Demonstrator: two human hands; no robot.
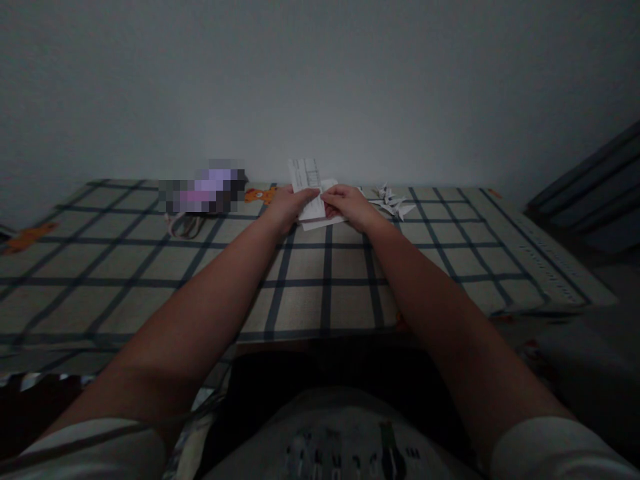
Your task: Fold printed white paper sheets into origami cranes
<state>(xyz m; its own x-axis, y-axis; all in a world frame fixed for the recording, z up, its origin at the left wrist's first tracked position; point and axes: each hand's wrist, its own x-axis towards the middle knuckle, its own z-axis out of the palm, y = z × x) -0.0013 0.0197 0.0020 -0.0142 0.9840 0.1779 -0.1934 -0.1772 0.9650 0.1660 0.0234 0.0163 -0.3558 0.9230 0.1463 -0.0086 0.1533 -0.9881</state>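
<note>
Left hand (284, 207): partly closed, grasping the printed paper (306, 176) by its lower part. The thumb lies straight across the face of the paper, pointing toward its right edge; the other fingers are largely hidden at the left side and behind. Right hand (353, 205): fingers curled in, thumb and forefinger brought together at the right edge of the same paper, pinching it there. The two hands are close together, the tips nearly meeting.

The printed paper is white and narrow, longer than wide, with rows of dark print and what looks like a small table on its upper part; the wording is too small to read. The lower part appears plain. It is held over the far half of the desk (450, 267), near the middle of the far edge, its top leaning toward that edge. A white sheet (320, 225) shows beneath it and beneath the hands.

Toward the far right corner, just beside the right hand, lie folded paper pieces (400, 208) with pointed ends. Toward the far left corner sits a purple item (215, 183), blurred out, with a pale loop (185, 228) at its near side. A checked cloth (300, 297) covers the desk.
</note>
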